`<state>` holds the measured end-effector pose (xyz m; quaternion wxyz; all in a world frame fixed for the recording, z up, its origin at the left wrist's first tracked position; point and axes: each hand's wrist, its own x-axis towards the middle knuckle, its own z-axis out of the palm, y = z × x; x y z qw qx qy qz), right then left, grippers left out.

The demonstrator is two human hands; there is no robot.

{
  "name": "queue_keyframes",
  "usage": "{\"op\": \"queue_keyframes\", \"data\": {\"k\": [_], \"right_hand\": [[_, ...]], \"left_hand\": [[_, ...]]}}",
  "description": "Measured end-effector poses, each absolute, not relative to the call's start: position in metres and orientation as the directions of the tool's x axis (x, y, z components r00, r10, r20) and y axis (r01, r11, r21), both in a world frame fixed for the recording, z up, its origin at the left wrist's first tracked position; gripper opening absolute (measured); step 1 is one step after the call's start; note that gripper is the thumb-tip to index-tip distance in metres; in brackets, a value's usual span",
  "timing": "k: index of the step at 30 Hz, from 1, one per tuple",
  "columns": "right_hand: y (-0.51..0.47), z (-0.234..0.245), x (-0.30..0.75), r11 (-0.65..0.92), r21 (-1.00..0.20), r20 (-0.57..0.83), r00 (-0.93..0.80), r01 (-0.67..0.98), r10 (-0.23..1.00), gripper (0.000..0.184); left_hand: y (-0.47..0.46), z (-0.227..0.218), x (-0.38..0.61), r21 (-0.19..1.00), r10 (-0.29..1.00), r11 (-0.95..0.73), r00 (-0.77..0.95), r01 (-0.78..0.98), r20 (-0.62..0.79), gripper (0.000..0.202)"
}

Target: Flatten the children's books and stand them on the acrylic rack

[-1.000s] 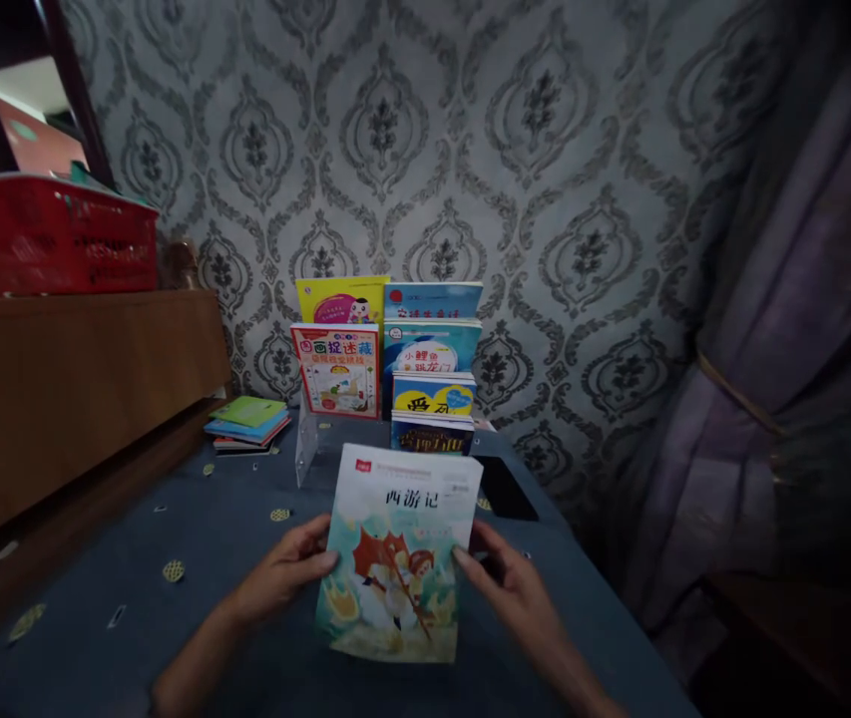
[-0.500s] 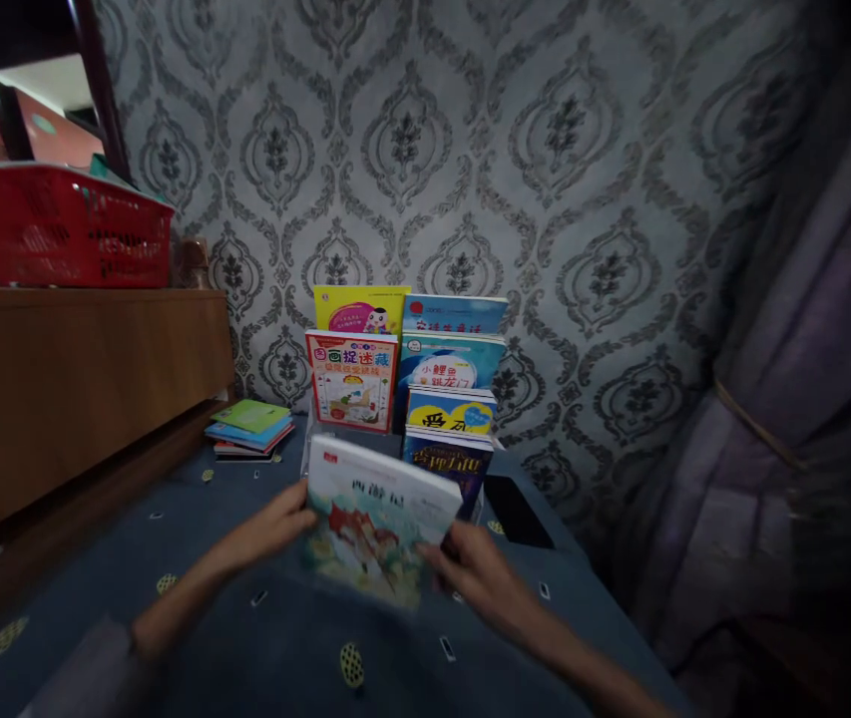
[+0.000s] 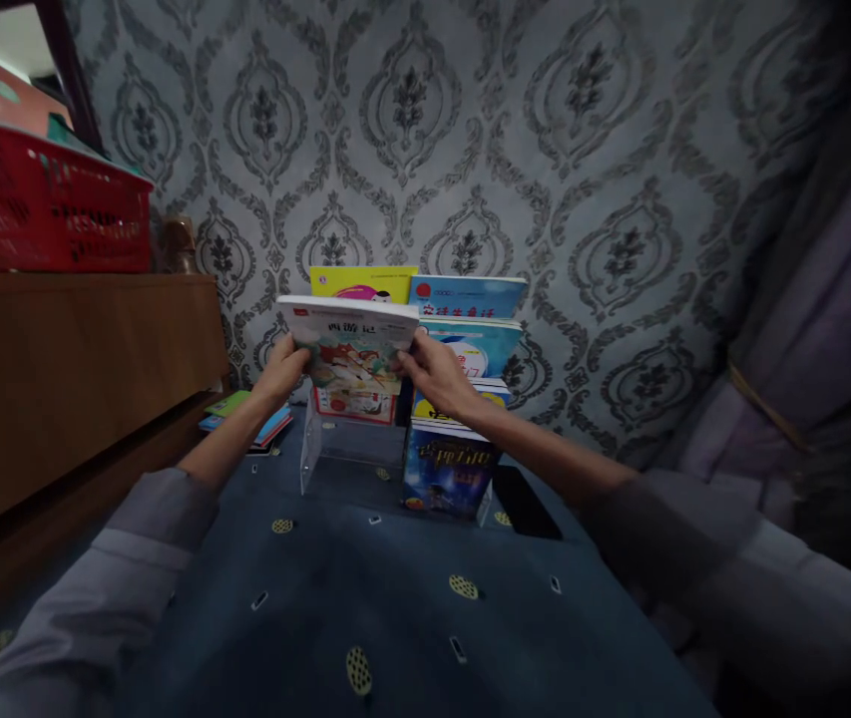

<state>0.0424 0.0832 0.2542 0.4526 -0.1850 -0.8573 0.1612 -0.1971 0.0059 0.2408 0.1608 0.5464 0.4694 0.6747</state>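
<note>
Between my two hands is a picture book [image 3: 350, 349] with a pale green cover and a reddish drawing. My left hand [image 3: 282, 371] pinches its left edge, and my right hand [image 3: 431, 371] grips the right edge. It hangs in front of a red-bordered book [image 3: 354, 404], hiding most of it, and partly covers a yellow book [image 3: 365, 282]. Below is a clear acrylic rack [image 3: 310, 449]. Its right side holds a light blue book [image 3: 470, 296], a teal book [image 3: 496, 344], a yellow-and-blue book [image 3: 432, 407] and a dark blue book [image 3: 446, 474].
Several thin books [image 3: 230, 404] lie stacked at the left on the blue patterned cloth [image 3: 305, 598]. A flat black object [image 3: 526, 502] rests right of the rack. The wooden cabinet [image 3: 81, 369] carries a red basket [image 3: 51, 204]. Patterned wall behind, curtain [image 3: 776, 339] at right.
Both hands have lifted the picture book up and forward, from low in front of the rack to before the red-bordered book. The dark blue book's front now shows fully.
</note>
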Motion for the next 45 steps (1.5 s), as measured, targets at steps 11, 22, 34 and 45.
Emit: {"op": "queue_keyframes", "data": {"k": [11,22,34,45], "right_hand": [[0.102,0.245,0.038,0.841,-0.515,0.652,-0.56,0.167,0.511,0.03],[0.104,0.246,0.034,0.795,-0.527,0.554,-0.588,0.302,0.59,0.016],[0.096,0.24,0.033,0.864,-0.307,0.768,-0.433,0.399,0.473,0.036],[0.087,0.223,0.036,0.796,-0.426,0.64,-0.478,0.43,0.601,0.03]], "left_hand": [[0.024,0.23,-0.204,0.809,0.724,-0.512,-0.362,0.288,0.587,0.031],[0.036,0.218,-0.209,0.783,0.724,-0.47,-0.331,0.407,0.606,0.032],[0.044,0.196,-0.232,0.608,0.616,-0.25,-0.36,0.754,0.7,0.02],[0.059,0.184,-0.233,0.62,0.615,-0.377,-0.314,0.689,0.723,0.028]]}}
